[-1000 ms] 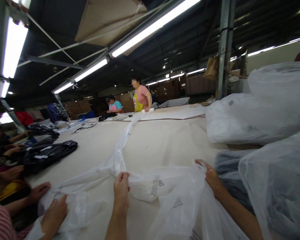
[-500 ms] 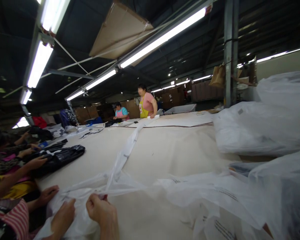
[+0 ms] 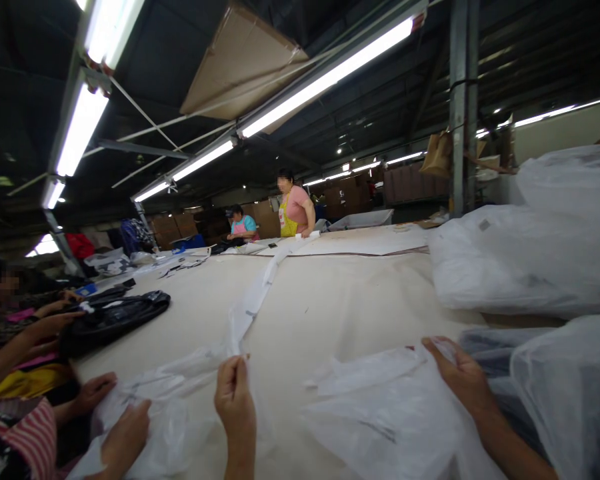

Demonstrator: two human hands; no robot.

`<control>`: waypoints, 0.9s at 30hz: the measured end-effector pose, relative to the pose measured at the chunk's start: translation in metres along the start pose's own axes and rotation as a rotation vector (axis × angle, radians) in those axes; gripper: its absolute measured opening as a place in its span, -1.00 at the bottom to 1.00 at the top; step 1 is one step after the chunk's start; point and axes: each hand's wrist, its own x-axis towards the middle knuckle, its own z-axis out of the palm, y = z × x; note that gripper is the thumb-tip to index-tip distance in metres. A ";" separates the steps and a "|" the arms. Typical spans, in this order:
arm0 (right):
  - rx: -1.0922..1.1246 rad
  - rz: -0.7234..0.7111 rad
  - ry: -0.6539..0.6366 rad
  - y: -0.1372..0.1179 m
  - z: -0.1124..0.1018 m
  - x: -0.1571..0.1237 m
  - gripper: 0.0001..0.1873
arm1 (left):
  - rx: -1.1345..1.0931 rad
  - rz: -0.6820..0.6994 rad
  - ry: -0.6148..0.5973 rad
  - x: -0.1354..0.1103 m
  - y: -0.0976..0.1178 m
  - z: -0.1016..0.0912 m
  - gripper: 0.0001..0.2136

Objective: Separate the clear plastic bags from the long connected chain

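My left hand (image 3: pixel 236 400) is closed in a pinch at the near end of a long strip of thin white plastic bags (image 3: pixel 253 297), which runs away across the table. To the right, my right hand (image 3: pixel 461 375) grips the upper edge of a translucent white plastic bag (image 3: pixel 380 413) with printed text. That bag hangs loosely creased over the near table edge area. Left of my left hand, a co-worker's hands (image 3: pixel 127 433) hold more crumpled white plastic (image 3: pixel 165 413).
The pale table (image 3: pixel 345 300) stretches ahead. Full plastic bags (image 3: pixel 510 260) are piled at the right, beside a metal post (image 3: pixel 463 107). A black garment (image 3: pixel 130 313) lies at the left, near co-workers. Two people (image 3: pixel 296 207) are at the far side.
My left hand has moved right and a little up, to the strip's end. My right hand has come into view at the right, holding a bag, whose upper edge is now lifted.
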 end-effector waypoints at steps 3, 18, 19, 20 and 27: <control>0.047 0.153 -0.062 0.042 -0.040 0.004 -0.52 | -0.089 -0.007 -0.133 -0.034 0.030 0.067 -0.74; -0.020 0.242 -0.401 0.026 0.024 -0.044 -0.26 | -0.831 -0.366 -0.659 -0.082 0.075 0.132 -0.65; -0.014 0.226 -0.391 0.027 0.023 -0.044 -0.29 | -0.832 -0.370 -0.683 -0.083 0.077 0.131 -0.65; 0.002 0.202 -0.384 0.027 0.023 -0.044 -0.36 | -0.832 -0.374 -0.705 -0.084 0.079 0.129 -0.66; -0.002 0.118 -0.346 0.026 0.016 -0.041 -0.55 | -0.778 -0.344 -0.757 -0.086 0.091 0.121 -0.82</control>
